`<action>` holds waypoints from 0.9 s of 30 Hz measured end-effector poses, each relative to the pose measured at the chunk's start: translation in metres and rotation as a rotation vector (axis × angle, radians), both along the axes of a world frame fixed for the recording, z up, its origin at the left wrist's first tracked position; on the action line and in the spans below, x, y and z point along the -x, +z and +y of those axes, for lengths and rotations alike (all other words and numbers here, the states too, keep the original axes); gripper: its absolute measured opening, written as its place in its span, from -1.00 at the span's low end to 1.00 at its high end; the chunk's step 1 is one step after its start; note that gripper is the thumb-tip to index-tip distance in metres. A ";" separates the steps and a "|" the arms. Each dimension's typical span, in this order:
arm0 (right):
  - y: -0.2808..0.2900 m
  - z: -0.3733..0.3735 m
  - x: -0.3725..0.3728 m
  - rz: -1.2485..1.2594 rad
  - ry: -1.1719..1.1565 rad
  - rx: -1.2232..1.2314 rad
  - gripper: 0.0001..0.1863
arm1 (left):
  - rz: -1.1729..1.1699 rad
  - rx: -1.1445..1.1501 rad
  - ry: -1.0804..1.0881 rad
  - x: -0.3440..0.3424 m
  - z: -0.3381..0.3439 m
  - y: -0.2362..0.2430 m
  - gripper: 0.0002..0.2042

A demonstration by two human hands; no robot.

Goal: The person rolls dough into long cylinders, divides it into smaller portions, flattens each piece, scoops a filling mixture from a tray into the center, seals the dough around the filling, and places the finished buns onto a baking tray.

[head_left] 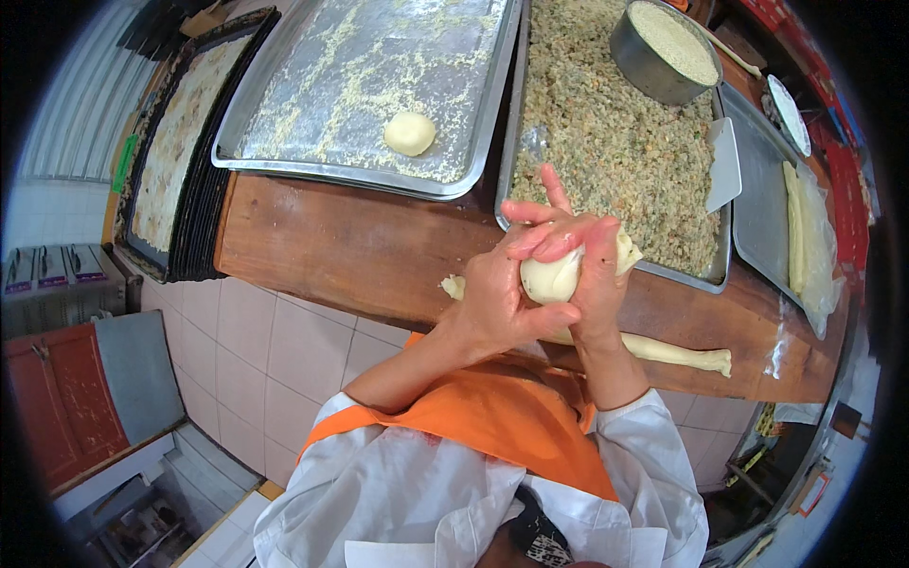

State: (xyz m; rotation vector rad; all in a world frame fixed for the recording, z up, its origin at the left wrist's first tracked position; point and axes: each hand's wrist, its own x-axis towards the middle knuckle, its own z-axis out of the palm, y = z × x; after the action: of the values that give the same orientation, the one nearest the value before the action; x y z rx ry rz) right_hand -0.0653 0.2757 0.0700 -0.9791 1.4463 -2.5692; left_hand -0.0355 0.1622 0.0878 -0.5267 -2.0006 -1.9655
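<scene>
By the near edge of the filling tray, the left hand and the right hand are cupping and pressing a pale dough ball between them, fingers overlapping on top. A ragged dough end is poking out beyond the right hand; even, gentle pressure while turning is probably keeping the skin from tearing.

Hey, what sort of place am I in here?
Most likely a bakery or pastry kitchen. The signs are the dough held between your hands, the crumbly mixture filling a metal tray, and the stacked dark baking trays.
</scene>
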 end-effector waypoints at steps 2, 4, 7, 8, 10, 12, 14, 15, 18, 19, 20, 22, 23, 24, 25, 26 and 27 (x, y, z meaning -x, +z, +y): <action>0.025 -0.021 -0.011 -0.122 -0.155 -0.044 -0.56 | -0.032 -0.059 0.018 0.002 0.004 0.002 -0.42; 0.037 -0.031 -0.016 -0.174 -0.263 -0.104 -0.53 | -0.146 0.016 -0.137 0.003 -0.018 0.003 -0.41; 0.032 -0.030 -0.015 -0.058 -0.253 -0.160 -0.58 | -0.252 0.061 -0.229 0.003 -0.027 -0.007 -0.37; 0.029 -0.029 -0.014 -0.019 -0.250 -0.178 -0.60 | -0.298 -0.016 -0.217 0.002 -0.024 -0.008 -0.37; 0.022 -0.023 -0.010 0.003 -0.163 -0.160 -0.60 | -0.272 -0.088 -0.190 0.000 -0.020 -0.008 -0.37; 0.021 -0.022 -0.009 -0.084 -0.169 -0.110 -0.52 | -0.128 -0.081 -0.154 0.000 -0.018 -0.006 -0.35; 0.022 -0.022 -0.010 -0.163 -0.165 -0.101 -0.44 | -0.070 -0.067 -0.067 -0.002 -0.011 -0.013 -0.34; 0.024 -0.025 -0.011 -0.200 -0.157 -0.115 -0.39 | -0.108 -0.062 -0.069 -0.005 -0.012 -0.014 -0.33; 0.030 -0.029 -0.015 -0.231 -0.153 -0.188 -0.26 | -0.278 -0.059 -0.175 -0.009 -0.027 -0.016 -0.32; 0.033 -0.029 -0.016 -0.189 -0.166 -0.235 -0.28 | -0.311 -0.059 -0.228 -0.009 -0.034 -0.019 -0.32; 0.035 -0.030 -0.017 -0.146 -0.179 -0.281 -0.30 | -0.275 -0.059 -0.288 -0.006 -0.040 -0.031 -0.31; 0.030 -0.029 -0.013 -0.056 -0.199 -0.284 -0.50 | -0.325 -0.081 -0.274 -0.008 -0.038 -0.032 -0.30; 0.028 -0.029 -0.012 -0.082 -0.184 -0.231 -0.54 | -0.351 -0.091 -0.265 -0.010 -0.037 -0.033 -0.29; 0.026 -0.029 -0.010 -0.108 -0.170 -0.179 -0.56 | -0.299 -0.144 -0.247 -0.010 -0.034 -0.025 -0.29; 0.025 -0.029 -0.010 -0.134 -0.156 -0.128 -0.57 | -0.246 -0.197 -0.229 -0.009 -0.031 -0.021 -0.30; 0.025 -0.028 -0.009 -0.105 -0.166 -0.130 -0.55 | -0.037 -0.127 -0.136 -0.006 -0.028 -0.020 -0.31; 0.022 -0.027 -0.009 -0.110 -0.136 -0.110 -0.54 | 0.025 -0.060 -0.095 -0.004 -0.028 -0.020 -0.31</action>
State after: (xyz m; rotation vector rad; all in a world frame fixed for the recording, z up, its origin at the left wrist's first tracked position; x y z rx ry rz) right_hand -0.0567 0.2490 0.0925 -0.7381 1.6574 -2.5544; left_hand -0.0311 0.1344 0.0675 -0.6387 -1.9284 -2.0567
